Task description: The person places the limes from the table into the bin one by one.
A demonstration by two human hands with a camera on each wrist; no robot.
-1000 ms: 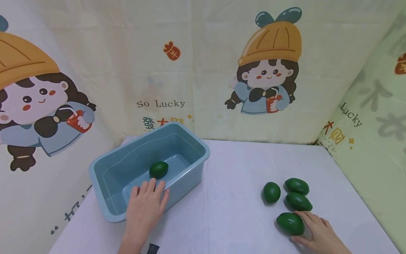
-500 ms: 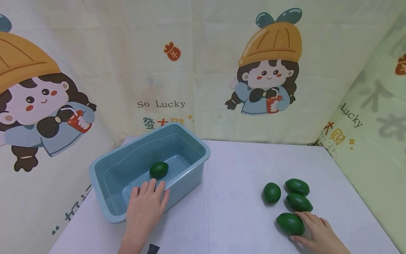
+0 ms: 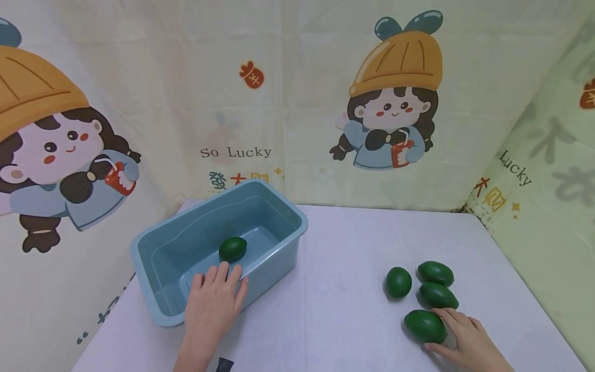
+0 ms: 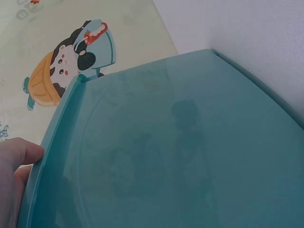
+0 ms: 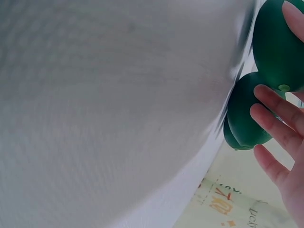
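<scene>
My left hand (image 3: 213, 305) holds the near long rim of a blue plastic bin (image 3: 274, 279), its fingers over the edge. The left wrist view shows fingertips (image 4: 34, 153) at that rim. Inside the bin lies one smooth, dark green oval fruit (image 3: 233, 249). At the right, my right hand (image 3: 467, 341) grips the nearest green fruit (image 3: 422, 326) between thumb and fingers. Just beyond it two more green fruits (image 3: 435, 273) lie side by side, with a rounder-looking one (image 3: 398, 282) to their left. Spread fingers (image 5: 278, 130) overlap the fruits behind in the right wrist view.
A white cloth covers the table (image 3: 344, 279). Printed curtains (image 3: 307, 103) hang behind it and on both sides. A small dark strip (image 3: 225, 365) lies at the front edge near my left wrist.
The gripped fruit has shifted very slightly up and left in the head view, with my right fingers around it. My left hand, the bin and the other fruits stay in place.
</scene>
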